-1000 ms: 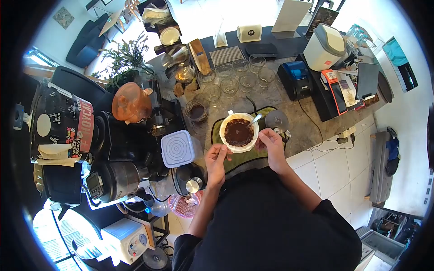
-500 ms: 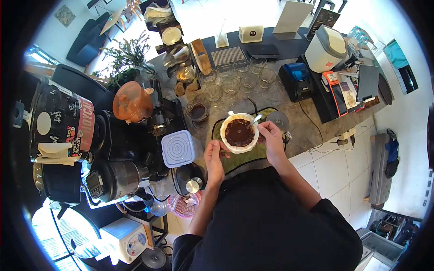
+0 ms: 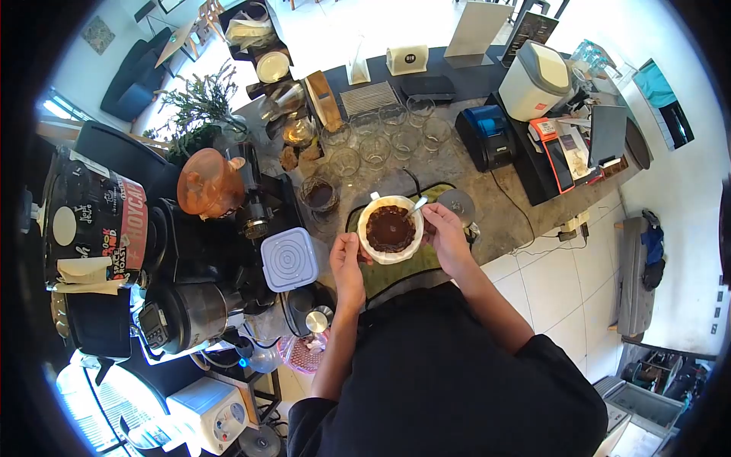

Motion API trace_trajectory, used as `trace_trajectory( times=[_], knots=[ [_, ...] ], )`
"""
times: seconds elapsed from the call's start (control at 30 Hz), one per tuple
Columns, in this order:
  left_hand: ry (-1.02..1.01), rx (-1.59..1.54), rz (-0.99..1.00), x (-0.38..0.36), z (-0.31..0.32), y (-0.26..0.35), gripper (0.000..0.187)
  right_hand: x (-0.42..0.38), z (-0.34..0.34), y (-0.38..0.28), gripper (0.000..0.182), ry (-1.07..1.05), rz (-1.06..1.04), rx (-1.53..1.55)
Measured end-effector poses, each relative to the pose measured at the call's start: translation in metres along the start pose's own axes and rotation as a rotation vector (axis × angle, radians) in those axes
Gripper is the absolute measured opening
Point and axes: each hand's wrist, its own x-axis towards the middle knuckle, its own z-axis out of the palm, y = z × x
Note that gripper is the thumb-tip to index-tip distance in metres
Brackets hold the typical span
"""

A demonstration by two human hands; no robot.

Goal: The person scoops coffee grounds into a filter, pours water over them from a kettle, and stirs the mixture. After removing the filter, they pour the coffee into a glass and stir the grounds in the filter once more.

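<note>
A white coffee dripper (image 3: 375, 253) with a pale paper filter holds dark, wet coffee grounds (image 3: 391, 228) over a green mat. My left hand (image 3: 348, 268) grips its left side, thumb up by the rim and fingertips partly hidden behind the wall. On the opposite side, my right hand (image 3: 448, 238) has its fingers closed at the rim. A metal spoon (image 3: 419, 203) leans in the dripper close to my right fingertips. Whatever is beneath the dripper is hidden. Left of it stands a glass of dark liquid (image 3: 320, 196).
Several clear glasses (image 3: 375, 150) stand beyond the mat (image 3: 411, 277). A lidded square container (image 3: 289, 260) and a grinder with an orange hopper (image 3: 210, 183) are at left. A dark round object (image 3: 457, 204), a blue-black printer (image 3: 486, 137) and a cable (image 3: 515, 202) lie rightward.
The whole view has shifted slightly, so most things appear further left. The grounds' surface looks smoother and wetter. Both hands stay at the dripper.
</note>
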Motion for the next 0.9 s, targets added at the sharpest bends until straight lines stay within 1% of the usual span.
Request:
trace_trajectory(
  times=[0.1, 0.23, 0.3, 0.33, 0.4, 0.63, 0.7, 0.73, 0.8, 0.83, 0.87, 0.9],
  knots=[
    [-0.026, 0.018, 0.002, 0.002, -0.001, -0.002, 0.019, 0.003, 0.001, 0.003, 0.01, 0.019, -0.025, -0.039],
    [-0.036, 0.017, 0.004, 0.003, -0.002, -0.002, 0.019, 0.006, 0.0, 0.003, 0.009, -0.001, -0.009, -0.008],
    [-0.051, 0.055, -0.01, 0.002, -0.003, 0.0, 0.022, 0.005, 0.0, -0.001, 0.006, -0.026, 0.049, 0.051],
    [-0.052, 0.053, -0.011, 0.002, -0.004, -0.001, 0.022, 0.006, -0.001, 0.001, 0.006, -0.024, 0.048, 0.049],
    [-0.062, -0.001, -0.006, 0.004, -0.005, -0.005, 0.02, 0.009, -0.004, 0.004, 0.005, -0.045, 0.048, 0.161],
    [-0.049, -0.048, -0.059, 0.002, -0.004, -0.001, 0.018, 0.012, -0.008, 0.009, 0.005, -0.056, 0.084, 0.241],
    [0.111, 0.159, 0.26, 0.004, 0.002, -0.002, 0.017, 0.009, -0.002, 0.009, 0.013, 0.037, -0.07, 0.168],
    [0.114, 0.16, 0.262, 0.003, 0.006, 0.001, 0.017, 0.009, 0.001, 0.007, 0.013, 0.033, -0.069, 0.169],
    [0.113, 0.375, 0.481, -0.003, 0.015, 0.014, 0.023, 0.005, 0.007, 0.002, 0.026, 0.064, -0.521, -0.245],
    [0.023, 0.613, 0.503, -0.004, 0.009, 0.021, 0.037, 0.003, 0.01, -0.002, 0.033, 0.002, -0.602, -0.273],
    [0.026, 0.615, 0.502, -0.004, 0.01, 0.025, 0.037, 0.004, 0.01, -0.006, 0.033, 0.0, -0.6, -0.273],
    [-0.069, 0.741, 0.57, 0.0, 0.013, 0.03, 0.041, 0.005, 0.01, -0.011, 0.033, -0.06, -0.657, -0.456]
  ],
)
